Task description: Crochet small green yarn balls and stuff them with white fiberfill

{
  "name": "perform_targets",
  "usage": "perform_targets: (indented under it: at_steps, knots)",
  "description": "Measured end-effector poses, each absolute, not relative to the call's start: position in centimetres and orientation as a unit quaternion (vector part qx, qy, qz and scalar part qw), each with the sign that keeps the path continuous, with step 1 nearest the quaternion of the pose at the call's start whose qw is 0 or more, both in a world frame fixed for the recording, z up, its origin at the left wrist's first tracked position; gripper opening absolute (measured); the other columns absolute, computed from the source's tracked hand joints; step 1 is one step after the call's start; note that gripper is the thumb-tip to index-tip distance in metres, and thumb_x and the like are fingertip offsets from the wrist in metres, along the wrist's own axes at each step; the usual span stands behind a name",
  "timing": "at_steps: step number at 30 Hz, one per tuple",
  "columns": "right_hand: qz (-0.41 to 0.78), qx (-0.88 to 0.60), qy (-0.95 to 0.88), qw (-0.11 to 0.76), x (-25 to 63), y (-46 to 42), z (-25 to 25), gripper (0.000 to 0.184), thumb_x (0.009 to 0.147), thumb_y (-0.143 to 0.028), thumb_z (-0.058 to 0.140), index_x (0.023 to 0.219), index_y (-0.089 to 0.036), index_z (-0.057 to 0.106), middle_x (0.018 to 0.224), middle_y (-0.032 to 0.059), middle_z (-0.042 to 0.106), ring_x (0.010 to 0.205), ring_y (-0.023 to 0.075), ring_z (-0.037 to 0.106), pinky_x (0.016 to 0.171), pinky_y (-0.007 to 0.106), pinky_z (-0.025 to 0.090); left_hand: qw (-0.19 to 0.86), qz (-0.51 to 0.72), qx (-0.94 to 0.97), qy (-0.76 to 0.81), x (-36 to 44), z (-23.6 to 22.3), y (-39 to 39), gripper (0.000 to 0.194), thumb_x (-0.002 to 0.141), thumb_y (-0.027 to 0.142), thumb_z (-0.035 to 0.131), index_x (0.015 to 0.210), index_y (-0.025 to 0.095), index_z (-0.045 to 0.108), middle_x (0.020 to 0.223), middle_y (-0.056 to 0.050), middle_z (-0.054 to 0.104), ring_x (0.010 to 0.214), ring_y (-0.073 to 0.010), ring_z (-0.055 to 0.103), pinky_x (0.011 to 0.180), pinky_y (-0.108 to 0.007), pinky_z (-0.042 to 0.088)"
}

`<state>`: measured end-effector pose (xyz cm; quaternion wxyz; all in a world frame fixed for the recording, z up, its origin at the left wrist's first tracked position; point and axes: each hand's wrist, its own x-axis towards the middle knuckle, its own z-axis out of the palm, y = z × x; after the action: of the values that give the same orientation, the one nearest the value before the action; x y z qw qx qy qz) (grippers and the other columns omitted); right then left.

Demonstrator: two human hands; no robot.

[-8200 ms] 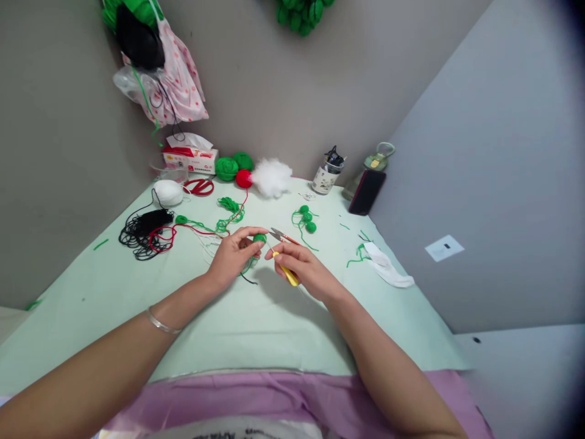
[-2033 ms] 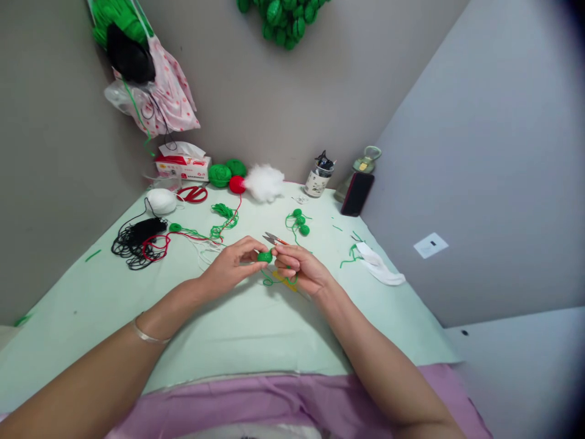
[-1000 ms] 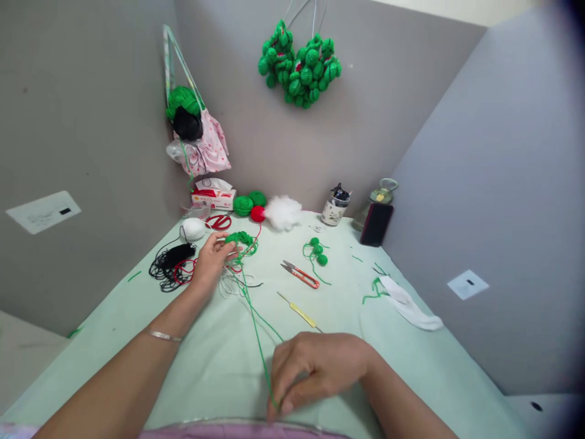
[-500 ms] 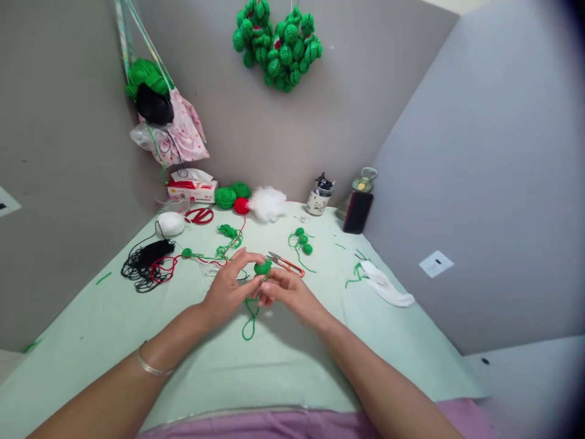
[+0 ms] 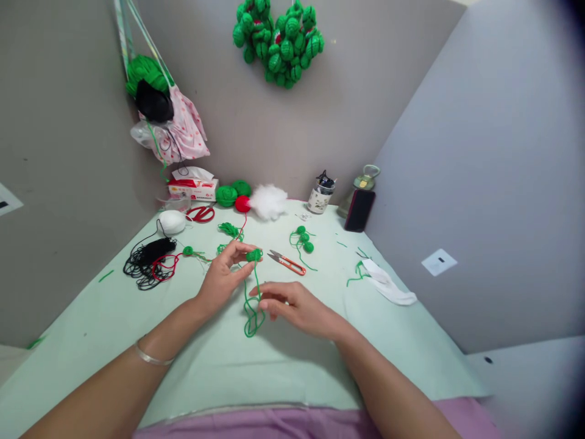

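Note:
My left hand pinches a small green crocheted ball between thumb and fingertips, a little above the pale green table cover. A green yarn strand hangs from the ball and loops on the cover. My right hand rests low beside that loop with its fingers curled at the strand; whether it grips the yarn is unclear. Orange-handled thread snips lie just beyond both hands.
Black and red yarn tangle, white yarn ball, red scissors, tissue box, green and red balls, white stuffing, small green pieces, jar, phone, white cloth. Crocheted bunch and bag hang on the wall.
My hands have come apart: the left one lifted the green ball up and left, the right one dropped toward the cover by the yarn loop. One second ago the right hand was pulling the strand near.

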<state>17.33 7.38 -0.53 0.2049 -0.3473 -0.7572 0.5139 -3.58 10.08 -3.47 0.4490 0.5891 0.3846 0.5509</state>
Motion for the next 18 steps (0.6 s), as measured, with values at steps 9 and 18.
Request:
perform_targets:
  at_steps: [9, 18]
  knots:
    - [0.212, -0.475, -0.853, -0.033, 21.4, 9.4, -0.2, 0.005, 0.082, -0.017, 0.066, 0.079, -0.021, 0.064, 0.082, 0.0022, 0.067, 0.075, 0.0177, 0.057, 0.067, 0.028, 0.033, 0.571, 0.554, 0.486, 0.362, -3.6, -2.7, 10.3, 0.025, 0.085, 0.032, 0.076, 0.1, 0.023, 0.059, 0.104, -0.001, 0.074, 0.092, -0.0195, 0.074, 0.096, -0.036, 0.049]
    - [0.242, -0.479, -0.843, 0.023, 21.3, 9.8, 0.5, 0.027, 0.085, -0.011, 0.057, 0.108, -0.022, 0.068, 0.087, 0.0015, 0.068, 0.073, 0.014, 0.056, 0.068, 0.026, 0.038, 0.635, 0.545, 0.42, 0.351, -3.8, -1.5, 9.8, 0.025, 0.081, 0.03, 0.079, 0.097, 0.022, 0.061, 0.104, 0.0, 0.075, 0.078, -0.0139, 0.072, 0.081, -0.028, 0.053]
